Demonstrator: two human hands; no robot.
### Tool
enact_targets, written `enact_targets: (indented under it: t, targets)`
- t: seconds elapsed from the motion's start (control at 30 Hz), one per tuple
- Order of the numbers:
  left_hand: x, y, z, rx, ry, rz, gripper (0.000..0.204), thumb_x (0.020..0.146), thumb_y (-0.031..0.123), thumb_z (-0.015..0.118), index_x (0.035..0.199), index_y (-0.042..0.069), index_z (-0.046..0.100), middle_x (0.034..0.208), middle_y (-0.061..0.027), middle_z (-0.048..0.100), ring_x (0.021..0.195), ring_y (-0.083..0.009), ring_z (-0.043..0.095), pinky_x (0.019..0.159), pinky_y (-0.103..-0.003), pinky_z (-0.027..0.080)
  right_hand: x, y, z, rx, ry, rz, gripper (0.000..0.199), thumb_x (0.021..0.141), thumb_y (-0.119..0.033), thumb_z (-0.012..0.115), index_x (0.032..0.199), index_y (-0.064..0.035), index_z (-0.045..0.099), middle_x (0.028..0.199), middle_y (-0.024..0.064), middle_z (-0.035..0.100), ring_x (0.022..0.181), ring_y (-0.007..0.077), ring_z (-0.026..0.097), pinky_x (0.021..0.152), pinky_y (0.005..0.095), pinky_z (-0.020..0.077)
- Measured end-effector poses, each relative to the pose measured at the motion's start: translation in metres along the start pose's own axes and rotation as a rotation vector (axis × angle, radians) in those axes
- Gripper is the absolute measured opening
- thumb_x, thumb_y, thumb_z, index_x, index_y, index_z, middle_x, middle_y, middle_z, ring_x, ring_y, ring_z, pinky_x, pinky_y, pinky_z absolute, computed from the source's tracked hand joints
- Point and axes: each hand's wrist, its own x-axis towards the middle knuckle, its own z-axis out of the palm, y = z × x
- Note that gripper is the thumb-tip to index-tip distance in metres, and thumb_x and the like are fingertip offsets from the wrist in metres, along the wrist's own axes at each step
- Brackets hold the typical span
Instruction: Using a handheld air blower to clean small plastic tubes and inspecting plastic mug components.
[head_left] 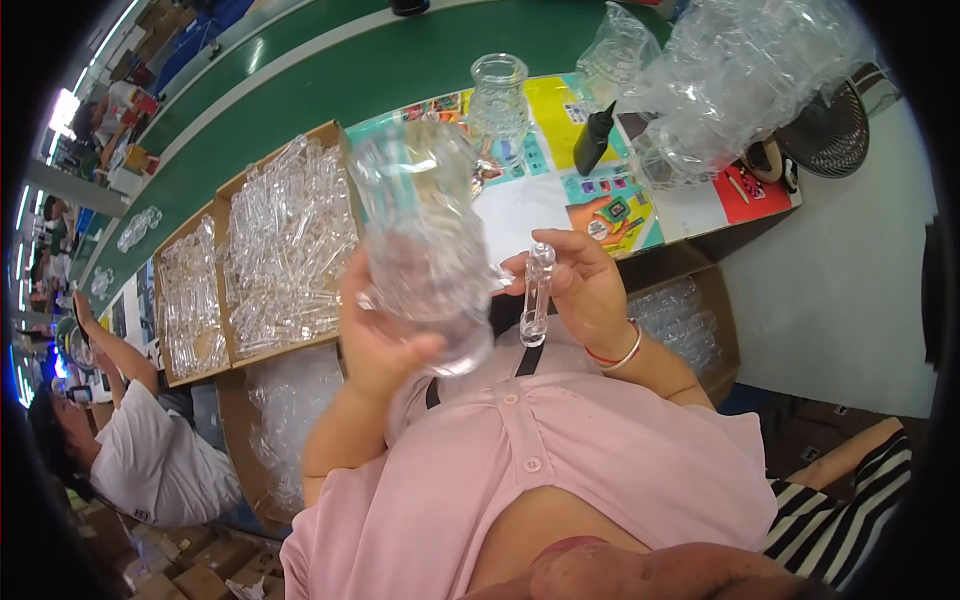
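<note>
Black bottle [592,145] & clear waisted jar [498,100] on bench beyond; carton [285,350] of clear pcs to L. L hand [378,340] wraps blurred clear vessel [430,250] nr base, thumb in front; R hand [588,285], just beside, pinches clear tube [537,300] btwn thumb & fingers, approx. upright.

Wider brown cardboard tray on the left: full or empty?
Well filled: clear tube-shaped pieces lie piled across the tray; cannot tell how deep.

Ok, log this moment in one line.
left hand: holds clear vessel | right hand: holds clear tube | black bottle: beyond right hand
</note>
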Motion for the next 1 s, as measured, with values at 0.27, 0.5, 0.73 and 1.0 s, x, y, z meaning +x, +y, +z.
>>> enact_targets:
  t: [0.27, 0.5, 0.73, 1.0]
  targets:
    - [-0.028, -0.005, 0.011, -0.177, 0.017, -0.048, 0.094, 0.061, 0.017, 0.083, 0.134, -0.002, 0.026, 0.127, -0.0158, 0.042, 0.117, -0.0263, 0.044, 0.098, -0.041, 0.038, -0.009, 0.004, 0.014, -0.089, -0.075, -0.062, 0.042, 0.084, -0.017, 0.062, 0.118, 0.0024, 0.048, 0.105, 0.0200, 0.060, 0.095, 0.0226, 0.061, 0.083, 0.0338, 0.0499]
    - [-0.027, -0.007, 0.008, -0.172, -0.084, -0.127, 0.094, 0.062, 0.015, 0.082, 0.134, 0.001, 0.024, 0.126, -0.0179, 0.043, 0.115, -0.0275, 0.047, 0.097, -0.041, 0.040, -0.017, 0.006, 0.010, -0.275, -0.076, -0.146, 0.036, 0.082, -0.001, 0.061, 0.116, 0.0032, 0.052, 0.108, 0.0165, 0.060, 0.096, 0.0181, 0.060, 0.083, 0.0270, 0.0492]
    - [-0.030, -0.002, 0.012, -0.338, -0.154, -0.312, 0.095, 0.062, 0.018, 0.081, 0.135, 0.005, 0.022, 0.126, -0.0169, 0.043, 0.117, -0.0272, 0.045, 0.097, -0.042, 0.039, -0.017, -0.013, 0.004, -0.608, -0.203, -0.081, 0.050, 0.080, -0.019, 0.068, 0.121, 0.0021, 0.049, 0.109, 0.0136, 0.060, 0.096, 0.0198, 0.060, 0.086, 0.0313, 0.0466]
    - [-0.029, 0.008, 0.016, 0.441, -0.795, 0.265, 0.082, 0.057, 0.022, 0.079, 0.128, 0.009, 0.040, 0.116, -0.0186, 0.048, 0.105, -0.0344, 0.050, 0.090, -0.041, 0.040, -0.025, -0.036, 0.034, -0.143, -0.522, 0.069, 0.066, 0.092, -0.052, 0.029, 0.127, 0.0024, 0.041, 0.138, 0.0176, 0.034, 0.131, 0.0245, 0.029, 0.107, 0.0445, 0.0200]
